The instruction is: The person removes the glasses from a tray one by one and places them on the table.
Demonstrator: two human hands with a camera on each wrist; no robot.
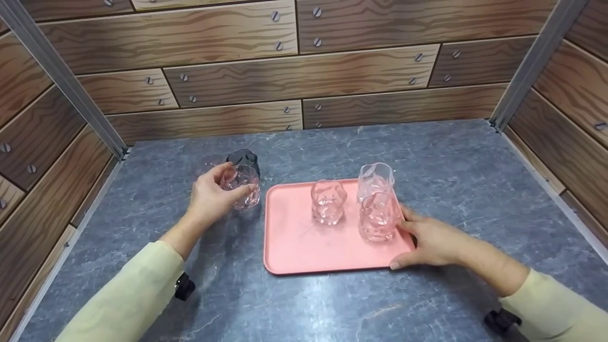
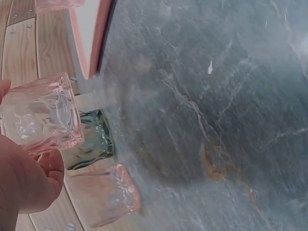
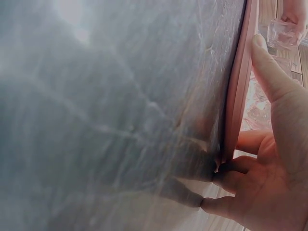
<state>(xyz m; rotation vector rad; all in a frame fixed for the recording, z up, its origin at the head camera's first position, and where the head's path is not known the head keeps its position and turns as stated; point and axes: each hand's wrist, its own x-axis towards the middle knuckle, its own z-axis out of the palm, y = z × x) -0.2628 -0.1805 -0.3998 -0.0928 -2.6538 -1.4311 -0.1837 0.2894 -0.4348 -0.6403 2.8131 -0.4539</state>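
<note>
My left hand holds a clear, pink-tinted glass by its sides, left of the pink tray. In the left wrist view that glass appears raised off the table. Behind it stand a dark grey glass and another pale pink glass, which my hand mostly hides in the head view. At the tray's right side, my right hand grips the rim, thumb at the near corner. Three clear glasses stand on the tray: one mid-tray, a far-right glass, and a nearer right glass.
The grey marbled table runs back to a wood-patterned wall. Metal posts rise at the far left corner and the far right corner. Side panels flank the table.
</note>
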